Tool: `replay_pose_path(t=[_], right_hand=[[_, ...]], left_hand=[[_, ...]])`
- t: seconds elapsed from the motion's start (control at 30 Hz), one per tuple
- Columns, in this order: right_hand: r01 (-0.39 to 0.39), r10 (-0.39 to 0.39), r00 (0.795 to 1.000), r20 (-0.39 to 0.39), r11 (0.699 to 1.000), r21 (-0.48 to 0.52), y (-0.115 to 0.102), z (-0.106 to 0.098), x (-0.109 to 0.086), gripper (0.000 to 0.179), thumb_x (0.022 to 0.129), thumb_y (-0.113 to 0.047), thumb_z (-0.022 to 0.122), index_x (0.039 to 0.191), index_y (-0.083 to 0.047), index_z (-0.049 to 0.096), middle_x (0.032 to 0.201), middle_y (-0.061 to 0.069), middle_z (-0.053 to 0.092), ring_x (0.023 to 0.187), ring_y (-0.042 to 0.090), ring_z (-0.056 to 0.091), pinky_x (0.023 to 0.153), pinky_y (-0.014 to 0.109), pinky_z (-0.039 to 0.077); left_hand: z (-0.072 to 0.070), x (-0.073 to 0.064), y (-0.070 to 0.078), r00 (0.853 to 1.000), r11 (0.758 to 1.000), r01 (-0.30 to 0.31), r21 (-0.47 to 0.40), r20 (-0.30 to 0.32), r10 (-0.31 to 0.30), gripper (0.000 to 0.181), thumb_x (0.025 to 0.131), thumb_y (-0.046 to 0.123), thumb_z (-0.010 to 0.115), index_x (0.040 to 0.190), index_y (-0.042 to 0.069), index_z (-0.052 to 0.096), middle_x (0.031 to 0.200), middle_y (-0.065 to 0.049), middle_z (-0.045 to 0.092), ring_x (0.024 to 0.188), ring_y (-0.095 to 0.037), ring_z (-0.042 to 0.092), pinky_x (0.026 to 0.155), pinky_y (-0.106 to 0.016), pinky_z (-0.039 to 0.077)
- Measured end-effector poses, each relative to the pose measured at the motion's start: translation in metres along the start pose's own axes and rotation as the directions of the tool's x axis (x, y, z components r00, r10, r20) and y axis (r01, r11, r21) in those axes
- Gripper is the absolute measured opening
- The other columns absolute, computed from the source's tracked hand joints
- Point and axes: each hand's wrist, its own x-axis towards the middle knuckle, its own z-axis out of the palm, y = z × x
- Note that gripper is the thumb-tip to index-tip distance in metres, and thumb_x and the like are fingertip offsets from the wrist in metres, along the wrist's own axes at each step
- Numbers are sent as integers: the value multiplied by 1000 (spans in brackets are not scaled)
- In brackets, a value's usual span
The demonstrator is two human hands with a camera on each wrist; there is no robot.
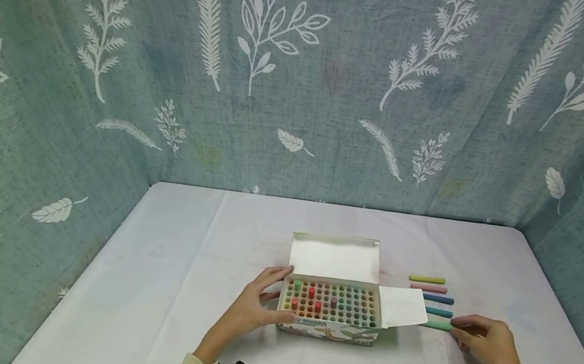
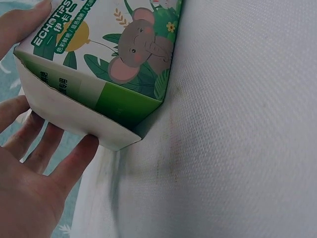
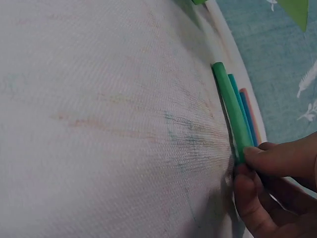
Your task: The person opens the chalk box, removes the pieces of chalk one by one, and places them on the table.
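A cardboard chalk box (image 1: 327, 330) stands on the table with its lid raised; its front bears an elephant print (image 2: 141, 47) in the left wrist view. Inside, a holed grid holds several upright sticks, among them a red chalk (image 1: 311, 293) and a purple chalk (image 1: 333, 303). My left hand (image 1: 256, 305) grips the box's left end, thumb at the front and fingers around the back and side. Right of the box, my right hand (image 1: 490, 347) pinches the near end of a green chalk stick (image 3: 230, 106), which lies low along the white cloth.
Beyond the green stick lie a yellow chalk (image 1: 427, 279), a pink chalk (image 1: 429, 288), a dark blue chalk (image 1: 438, 299) and a teal chalk (image 1: 439, 312), roughly parallel. The box's right flap (image 1: 401, 308) sticks out over some of their left ends. A patterned curtain (image 1: 332, 150) surrounds the table.
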Motion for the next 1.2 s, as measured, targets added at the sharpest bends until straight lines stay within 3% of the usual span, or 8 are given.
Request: replay_pose_path(t=[0.27,0.47,0.57,0.73,0.83,0.97,1.2], right_hand=[[86,-88,995,-35,994,-72,-7,-6,-1,16,80,1,70,96,4,70,88,16,68,70,19,61,47,25,50],[185,-192,979,-68,978,-99,-18,-11,1,14,81,-4,72,95,-1,71,90,14,68,75,23,63,50,27,51],[268,-278,955,-103,958,-97,-11,-10,7,12,81,-8,74,93,-7,71,88,9,69,73,18,63,49,30,52],[387,-404,901,-159,913,-127,29,0,28,12,83,-25,75,94,-27,69,88,-6,67,71,5,61,49,25,52],[391,-404,903,-146,914,-111,-3,-7,15,12,84,-20,74,95,-22,70,90,-3,67,71,2,59,50,22,52],[404,-408,906,-112,913,-56,-72,-21,-11,12,81,-4,73,93,-6,71,91,8,68,73,1,58,52,20,51],[503,-506,859,-79,862,-56,-92,-18,-12,17,81,-1,73,96,-9,71,92,3,68,74,3,59,55,21,53]], left_hand=[[0,1,-1,1000,1000,13,-3,-1,-13,83,77,15,80,147,10,35,147,-12,31,134,-30,32,105,-48,38],[0,0,0,1000,1000,19,-1,-1,-19,84,77,16,81,147,11,35,147,-11,31,134,-30,32,106,-48,38],[0,0,0,1000,1000,18,-2,-1,-18,84,77,16,80,147,11,35,147,-11,31,135,-30,31,106,-48,38],[-1,1,0,1000,1000,16,0,6,-16,84,77,16,80,147,12,35,147,-11,31,135,-30,31,106,-48,38],[0,1,-6,1000,1000,10,1,-3,-10,83,77,17,80,147,13,35,147,-9,32,134,-30,32,105,-47,39],[0,1,-6,1000,1000,4,-2,-6,-4,84,77,17,81,147,13,36,147,-10,32,134,-30,32,105,-47,39],[-1,0,0,1000,1000,3,-5,2,-3,84,77,15,80,147,10,35,147,-11,31,134,-30,32,106,-49,38]])
